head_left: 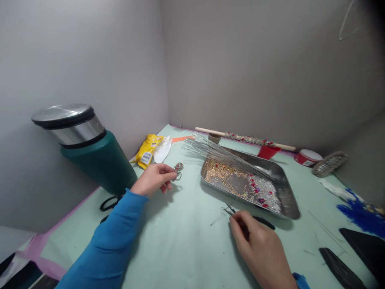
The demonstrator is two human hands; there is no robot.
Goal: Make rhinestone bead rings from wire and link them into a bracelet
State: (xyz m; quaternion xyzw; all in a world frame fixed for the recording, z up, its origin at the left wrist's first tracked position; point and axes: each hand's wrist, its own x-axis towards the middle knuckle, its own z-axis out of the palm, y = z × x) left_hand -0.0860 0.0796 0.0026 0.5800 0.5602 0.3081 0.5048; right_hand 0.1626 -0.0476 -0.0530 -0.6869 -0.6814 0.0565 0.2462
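My left hand (156, 178) pinches a small beaded wire ornament (178, 167), silvery with red beads and a wire loop beneath, just above the table. My right hand (255, 241) is closed by the table's front, its thumb and forefinger at what look like small black-handled pliers (264, 222). The tool's narrow dark tips point left from the fingers, beside thin bent wire pieces (217, 218). Beyond that hand lies a metal tray (296, 210) with gold beads (222, 174), clear beads (267, 192) and several red ones. A bundle of straight wires (222, 154) rests across it.
On the left stand a green bottle (96, 164) and black scissors handles (108, 203). A yellow packet (147, 150) lies farther back. A beaded stick (249, 139) rests over cups behind the tray. Blue fibres (362, 212) and a black-handled tool (341, 267) lie right.
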